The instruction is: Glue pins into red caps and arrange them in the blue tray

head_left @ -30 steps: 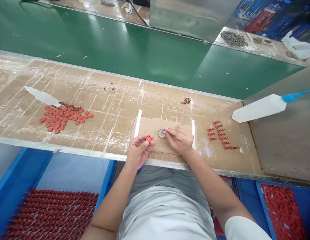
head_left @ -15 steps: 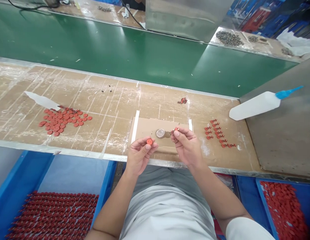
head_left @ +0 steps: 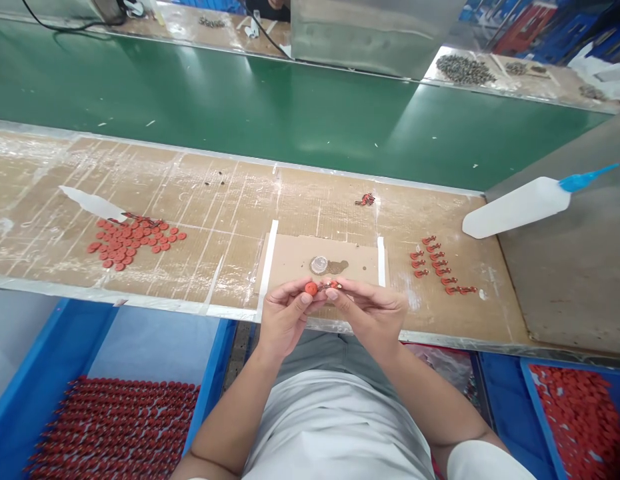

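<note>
Head view: left hand (head_left: 285,319), low centre of frame, thumb and fingertips pinched around a red button (head_left: 311,289); right hand (head_left: 376,313) beside it, thumb and fingers drawn together on a small dark-and-red part (head_left: 334,285). Fingertips lie close; whether button and part touch is too small to make out. Judgement: hold the button by its rim, upper face clear, steady one hand against the other, and line the part up squarely before easing it in lightly. Just beyond, small round dish (head_left: 319,265) and brown patch (head_left: 339,267) on a cardboard sheet (head_left: 290,250); best keep knuckles off both. Rows of red pieces (head_left: 441,271), right of frame; button pile (head_left: 121,245), left; bottle (head_left: 517,208), upper right.
</note>
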Available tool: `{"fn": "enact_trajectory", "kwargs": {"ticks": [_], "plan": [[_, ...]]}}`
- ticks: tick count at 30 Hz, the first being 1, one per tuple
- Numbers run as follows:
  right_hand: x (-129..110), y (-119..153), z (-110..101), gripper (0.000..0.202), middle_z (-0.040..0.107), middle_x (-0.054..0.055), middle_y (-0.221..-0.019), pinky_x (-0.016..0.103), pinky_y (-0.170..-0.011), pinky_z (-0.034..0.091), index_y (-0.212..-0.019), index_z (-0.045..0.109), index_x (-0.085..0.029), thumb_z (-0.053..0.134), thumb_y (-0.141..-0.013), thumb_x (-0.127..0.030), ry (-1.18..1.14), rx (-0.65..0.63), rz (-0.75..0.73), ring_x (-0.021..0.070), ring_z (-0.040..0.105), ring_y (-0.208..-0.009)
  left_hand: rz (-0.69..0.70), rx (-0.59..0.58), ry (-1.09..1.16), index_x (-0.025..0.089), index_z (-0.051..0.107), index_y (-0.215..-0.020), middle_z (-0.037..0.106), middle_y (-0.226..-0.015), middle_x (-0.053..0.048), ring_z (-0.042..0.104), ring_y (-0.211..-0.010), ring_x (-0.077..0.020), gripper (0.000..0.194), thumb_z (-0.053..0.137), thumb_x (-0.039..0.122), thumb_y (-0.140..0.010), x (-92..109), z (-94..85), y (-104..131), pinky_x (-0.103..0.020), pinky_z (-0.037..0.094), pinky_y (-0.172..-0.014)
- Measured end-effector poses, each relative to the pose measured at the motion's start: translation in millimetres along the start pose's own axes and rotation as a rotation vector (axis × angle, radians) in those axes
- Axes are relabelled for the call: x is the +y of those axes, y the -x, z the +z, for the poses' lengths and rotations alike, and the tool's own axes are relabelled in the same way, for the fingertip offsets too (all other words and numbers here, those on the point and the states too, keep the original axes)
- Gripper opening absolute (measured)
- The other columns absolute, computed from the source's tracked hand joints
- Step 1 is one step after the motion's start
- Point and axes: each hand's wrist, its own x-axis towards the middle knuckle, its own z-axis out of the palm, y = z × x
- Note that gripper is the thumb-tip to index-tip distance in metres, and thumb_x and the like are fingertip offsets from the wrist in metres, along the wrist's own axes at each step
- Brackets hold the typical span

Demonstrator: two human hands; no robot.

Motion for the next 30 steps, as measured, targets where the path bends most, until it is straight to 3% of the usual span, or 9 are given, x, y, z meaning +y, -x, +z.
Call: {"fn": "enact_trajectory", "kwargs": {"ticks": [7,20,30], "plan": [[0.8,-1.2,-0.4,0.033,0.074,-0.004,-0.094,0.038,-0.078,0.063,-0.095,0.073,-0.035,0.075,-0.070,-0.012,0.113,-0.018,-0.142,0.0213,0.072,-0.085,-0.024,-0.002,0.006,0.024,0.075,-0.091,0.076,-0.087,-0.004,0.072,-0.078,-0.0182,0.020,0.075,0.026,-0.071,-0.7,1.5,0.3,-0.029,0.060,-0.076],[9.0,-3.6,0.0,0.034,0.075,-0.002,-0.093,0.035,-0.079,0.062,-0.095,0.074,-0.031,0.075,-0.069,-0.009,0.094,-0.022,-0.212,0.0200,0.072,-0.083,-0.013,0.047,-0.016,0.023,0.075,-0.089,0.076,-0.085,-0.005,0.072,-0.075,-0.0172,0.020,0.077,0.026,-0.069,-2.3,2.4,-0.6,-0.028,0.060,-0.074],[7.3,-5.4,1.6,0.033,0.075,0.000,-0.092,0.035,-0.077,0.063,-0.093,0.074,-0.029,0.075,-0.068,-0.007,0.123,-0.048,-0.261,0.0206,0.072,-0.082,0.020,0.015,-0.003,0.023,0.075,-0.090,0.076,-0.086,-0.005,0.071,-0.072,-0.0135,0.018,0.075,0.022,-0.071,-3.6,1.5,-1.6,-0.022,0.060,-0.071]]}}
